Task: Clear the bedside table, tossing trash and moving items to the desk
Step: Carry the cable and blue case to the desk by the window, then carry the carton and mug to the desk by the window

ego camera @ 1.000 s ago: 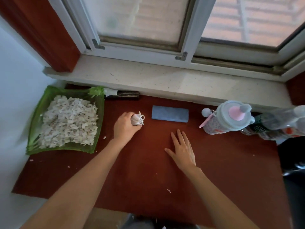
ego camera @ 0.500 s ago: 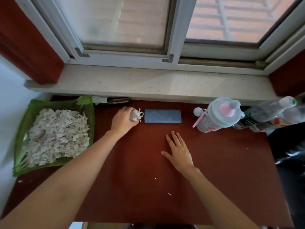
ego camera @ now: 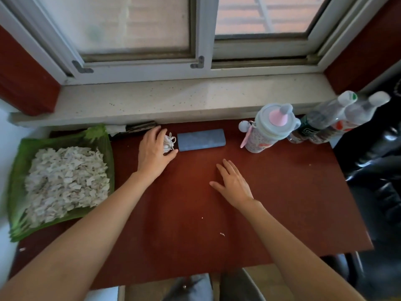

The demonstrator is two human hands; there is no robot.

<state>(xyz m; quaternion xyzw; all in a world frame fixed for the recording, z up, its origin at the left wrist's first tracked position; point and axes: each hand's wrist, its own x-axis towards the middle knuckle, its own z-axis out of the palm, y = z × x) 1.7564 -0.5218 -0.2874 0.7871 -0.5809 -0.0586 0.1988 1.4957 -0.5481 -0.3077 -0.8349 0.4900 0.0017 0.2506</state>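
A small white coiled earphone cable (ego camera: 169, 141) lies on the red-brown desk (ego camera: 282, 192), right against the left end of a blue power bank (ego camera: 201, 139). My left hand (ego camera: 153, 152) sits over the cable with its fingers loosened and stretched. Index finger and thumb lie on either side of the coil and touch it. My right hand (ego camera: 233, 183) rests flat on the desk in the middle, fingers straight, holding nothing.
A green tray (ego camera: 19, 153) heaped with white paper scraps fills the desk's left side. A pastel lidded drinking bottle (ego camera: 270, 129) and two plastic bottles (ego camera: 332, 118) stand at the back right. A stone window sill (ego camera: 173, 98) runs behind. A dark chair (ego camera: 377, 170) is at right.
My left hand carried the cable forward and right up to the power bank, and its fist has loosened over the coil. My right hand stayed flat on the desk.
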